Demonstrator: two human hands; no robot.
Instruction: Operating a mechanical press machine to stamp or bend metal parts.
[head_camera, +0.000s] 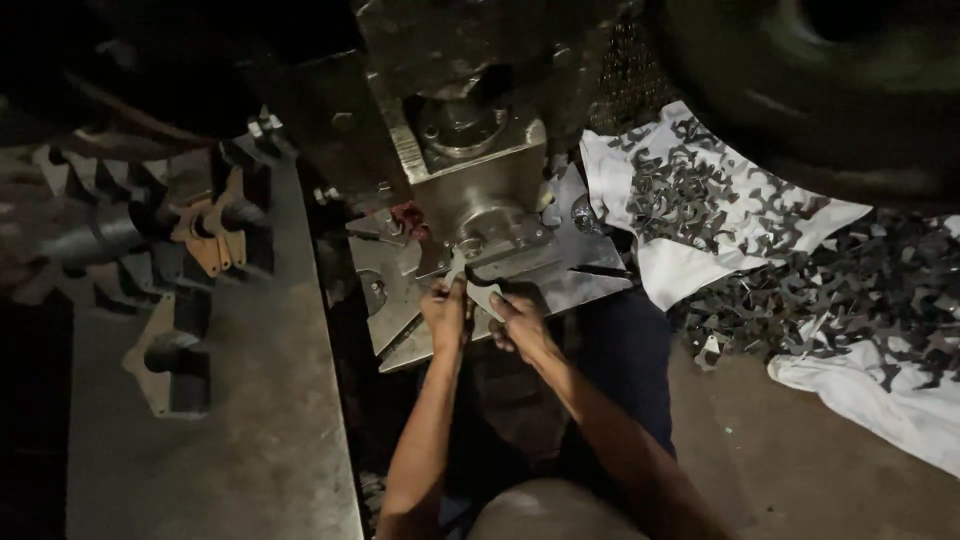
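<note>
Dim workshop light is falling on a steel press (470, 150) and its bed plate (400, 300), where a person is working a small flat metal blank (478, 285) under the die. Left hand (445, 315) is pinching the blank's near edge; right hand (518, 322) is closing around a dark hooked tool (490, 275) beside it. Thin, stiff and probably sharp-edged, the piece looks light and best held by its outer rim, clear of the die. White cloth sheets (690, 260) on the floor are holding heaps of stamped dark pieces (690, 195). Thicker cut parts (210, 235) are lying on a metal table (250, 440).
</note>
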